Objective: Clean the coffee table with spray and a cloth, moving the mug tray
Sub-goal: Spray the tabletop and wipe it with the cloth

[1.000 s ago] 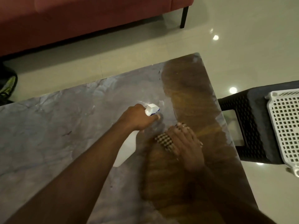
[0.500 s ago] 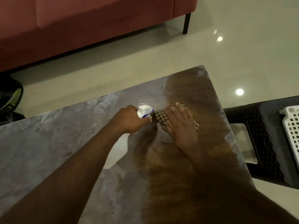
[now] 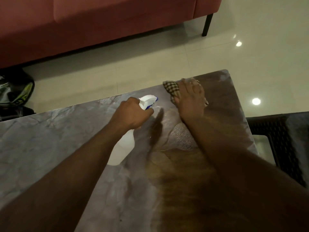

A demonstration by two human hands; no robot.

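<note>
- The left hand [image 3: 132,114] was wrapped around the neck of the spray bottle [image 3: 122,144], fingers curled on the trigger below the white and blue nozzle head; the bottle's long axis ran from about 7 o'clock at its base to 1 o'clock at the nozzle, aimed at the far edge of the worktop [image 3: 50,139].
- The right hand [image 3: 190,99] lay flat with fingers spread, pressing the checked cloth [image 3: 172,90] against the worktop near its far edge, toward the 1 o'clock corner; the cloth showed only at the hand's 10 o'clock side, the rest hidden under the palm.
- The relation that mattered: the cloth sat at roughly 2 o'clock from the nozzle, near but apart; a pale misted patch lay between the two hands, just beside the nozzle, so the right hand was the nearer one to wipe it (a judgement, not a thing seen).
- The mug tray was nowhere in view; whether it had been moved could not be told.
- Hard to make out: the right half of the worktop was dark and smeared with blur, so wet and dry areas could not be separated there; a dark stool [image 3: 280,148] at 3 o'clock was cut off by the frame; a red sofa [image 3: 100,22] stood across the floor at 12 o'clock.
</note>
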